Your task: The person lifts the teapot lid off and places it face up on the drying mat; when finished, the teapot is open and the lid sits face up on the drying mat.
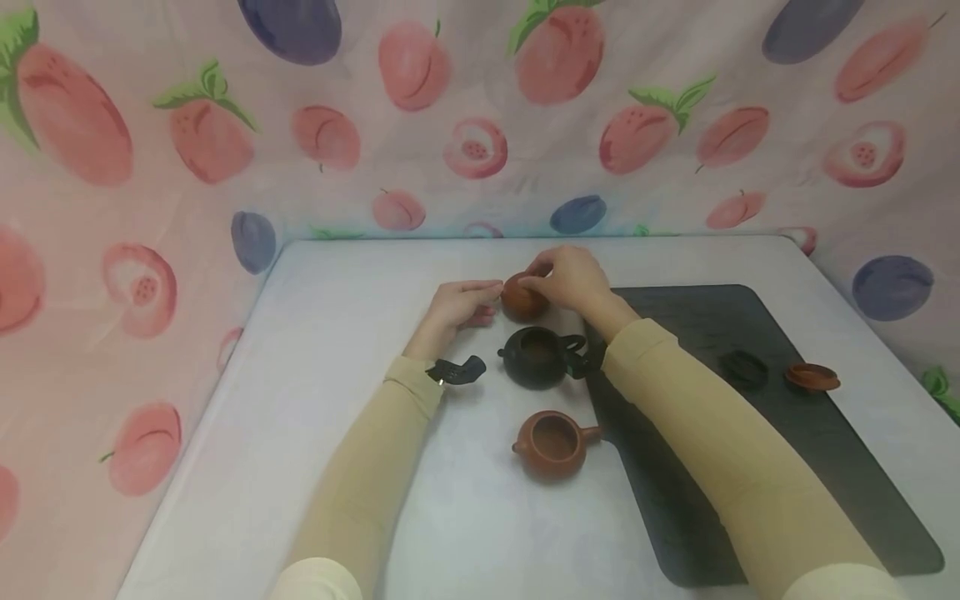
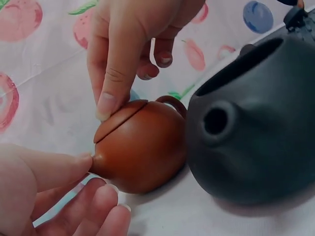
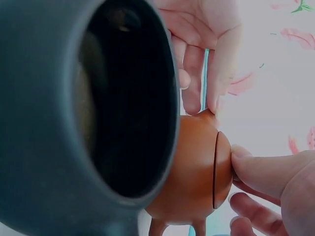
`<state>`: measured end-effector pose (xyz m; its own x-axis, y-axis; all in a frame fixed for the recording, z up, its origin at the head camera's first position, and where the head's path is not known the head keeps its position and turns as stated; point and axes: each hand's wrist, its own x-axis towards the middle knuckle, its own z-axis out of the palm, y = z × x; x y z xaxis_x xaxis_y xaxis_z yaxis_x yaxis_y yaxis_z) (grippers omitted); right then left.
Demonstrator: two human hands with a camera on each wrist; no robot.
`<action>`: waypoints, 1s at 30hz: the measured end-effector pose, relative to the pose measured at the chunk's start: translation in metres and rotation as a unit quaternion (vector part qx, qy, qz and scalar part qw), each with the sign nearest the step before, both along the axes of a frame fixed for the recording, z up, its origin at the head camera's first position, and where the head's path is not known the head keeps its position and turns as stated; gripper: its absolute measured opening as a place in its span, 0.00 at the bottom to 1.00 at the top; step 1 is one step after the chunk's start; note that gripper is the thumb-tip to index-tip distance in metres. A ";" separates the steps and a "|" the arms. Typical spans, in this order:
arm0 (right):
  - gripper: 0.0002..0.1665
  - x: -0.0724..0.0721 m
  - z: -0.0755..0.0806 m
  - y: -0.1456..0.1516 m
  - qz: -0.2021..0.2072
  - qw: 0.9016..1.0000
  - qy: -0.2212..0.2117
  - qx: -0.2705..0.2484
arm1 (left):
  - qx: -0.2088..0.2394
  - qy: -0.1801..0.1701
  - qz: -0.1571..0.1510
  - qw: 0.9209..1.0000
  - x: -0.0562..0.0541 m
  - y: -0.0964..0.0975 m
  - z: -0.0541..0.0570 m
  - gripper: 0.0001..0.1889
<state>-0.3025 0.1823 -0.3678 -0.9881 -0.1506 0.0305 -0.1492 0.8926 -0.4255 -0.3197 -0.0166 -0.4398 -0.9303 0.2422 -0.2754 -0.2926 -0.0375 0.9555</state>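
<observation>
A small reddish-brown teapot [image 2: 142, 152] stands at the far side of the white table, its lid [image 3: 224, 169] seated on top. My left hand [image 1: 462, 305] is at its spout, with thumb and a finger pinching the spout tip. From the right, my right hand [image 1: 573, 279] holds the lid at its top with thumb and finger; the knob is hidden behind them. Just nearer than this pot is a black teapot [image 1: 534, 358] without a lid, its dark opening facing up. Nearer still sits another reddish-brown teapot [image 1: 552, 447], also lidless, with a straight side handle.
A dark board [image 1: 705, 500] covers the table's right side, partly under my right forearm. On it lie a black lid [image 1: 742, 368] and a reddish-brown lid [image 1: 812, 377], the latter by the right edge. Fruit-patterned cloth [image 1: 472, 92] hangs behind the table [image 1: 315, 308].
</observation>
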 end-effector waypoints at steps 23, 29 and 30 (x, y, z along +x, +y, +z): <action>0.15 0.005 -0.005 -0.001 -0.002 1.000 0.019 -0.014 | 0.031 -0.046 0.021 0.998 -0.001 -0.001 0.000 0.17; 0.14 0.005 -0.001 0.001 0.001 1.000 0.015 -0.025 | 0.041 -0.047 0.022 0.998 -0.001 0.000 0.000 0.17; 0.14 0.005 0.001 0.002 0.003 0.999 0.016 -0.031 | 0.042 -0.046 0.022 0.998 -0.001 0.000 0.000 0.17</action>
